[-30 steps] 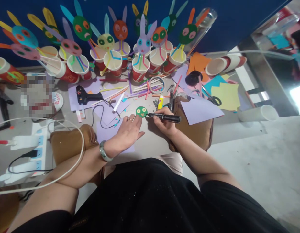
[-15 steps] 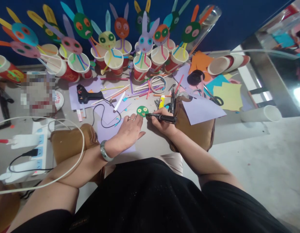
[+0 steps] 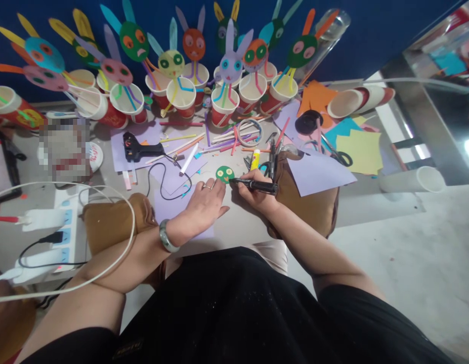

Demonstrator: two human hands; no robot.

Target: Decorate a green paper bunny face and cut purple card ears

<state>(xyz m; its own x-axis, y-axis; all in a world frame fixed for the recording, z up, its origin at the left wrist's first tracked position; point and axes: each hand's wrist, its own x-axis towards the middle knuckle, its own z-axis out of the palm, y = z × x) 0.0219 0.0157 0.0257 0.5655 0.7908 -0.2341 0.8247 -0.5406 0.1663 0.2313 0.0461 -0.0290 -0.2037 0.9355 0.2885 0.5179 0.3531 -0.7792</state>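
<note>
A small green paper face (image 3: 225, 174) with pale yellow eyes and an orange mouth lies flat on the table. My left hand (image 3: 208, 203) rests palm down at its lower left, fingers stretched out, the fingertips at its edge. My right hand (image 3: 259, 194) is closed round a black marker (image 3: 257, 185), whose tip is at the right edge of the face. Just above my right hand are a yellow glue stick (image 3: 255, 158) and some dark tools.
Paper rabbits stand in red and white cups (image 3: 224, 106) along the back. A black glue gun (image 3: 142, 148) lies on purple paper at left. Scissors (image 3: 342, 157) and coloured sheets are at right. A power strip (image 3: 69, 230) and a looped white cable are at far left.
The whole view has shifted slightly, so everything appears a little further right. My hands and the marker stay in nearly the same place around the green face.
</note>
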